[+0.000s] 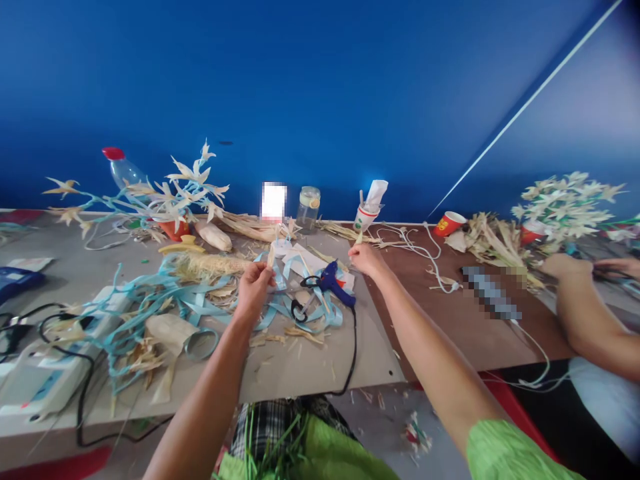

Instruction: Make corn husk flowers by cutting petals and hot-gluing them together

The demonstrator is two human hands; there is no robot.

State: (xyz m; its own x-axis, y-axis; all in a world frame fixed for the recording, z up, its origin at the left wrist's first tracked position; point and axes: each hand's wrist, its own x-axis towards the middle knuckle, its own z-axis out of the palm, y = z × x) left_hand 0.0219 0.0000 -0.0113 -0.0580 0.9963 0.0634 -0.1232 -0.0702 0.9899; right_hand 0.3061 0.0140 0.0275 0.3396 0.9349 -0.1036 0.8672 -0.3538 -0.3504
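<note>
My left hand (256,285) is closed in a pinch above the tangle of light blue ribbon (203,303), with a small pale strip (271,257) at its fingertips. To the right, the fingers of my right hand (368,259) pinch a small pointed piece of pale husk (359,238). Between the two hands lies a blue glue gun (333,280), its black cord running off the table's front. Scissors (301,309) with black handles rest on the ribbon just left of it. Dried corn husk scraps (300,333) are scattered around.
Husk flowers (193,175) on blue stems stand in a red cup (175,229) at back left. A clear bottle (309,208) and a cup (366,217) stand by the wall. A white power strip (55,367) lies left. Another person's arm (583,300) reaches in at right.
</note>
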